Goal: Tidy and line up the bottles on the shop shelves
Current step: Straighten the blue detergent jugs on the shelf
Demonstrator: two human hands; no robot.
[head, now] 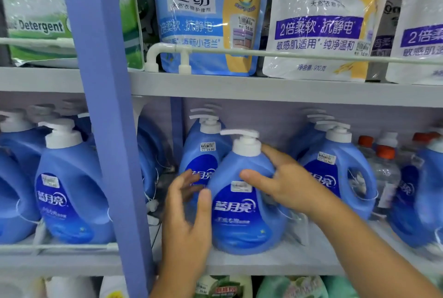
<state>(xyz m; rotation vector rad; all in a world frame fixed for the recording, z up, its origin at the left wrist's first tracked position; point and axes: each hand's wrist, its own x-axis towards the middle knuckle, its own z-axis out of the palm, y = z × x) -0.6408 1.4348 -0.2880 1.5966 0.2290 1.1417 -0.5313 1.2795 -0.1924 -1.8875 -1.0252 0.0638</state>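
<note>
Two Comfort pouches [211, 17] above blue pump bottles [242, 197]

Retail shop, household/laundry aisle. Grey metal shelves [263, 89] w/ a blue upright post [105, 106] and a white guard rail [287, 54] along the upper tier. Same product repeated in rows: blue pump detergent bottles [242, 197] several deep, each w/ a small price sticker [208, 146], one reads 25.00. Above, Comfort softener refill pouches [206, 17], also price-tagged. More bottles on the tier below.
</note>
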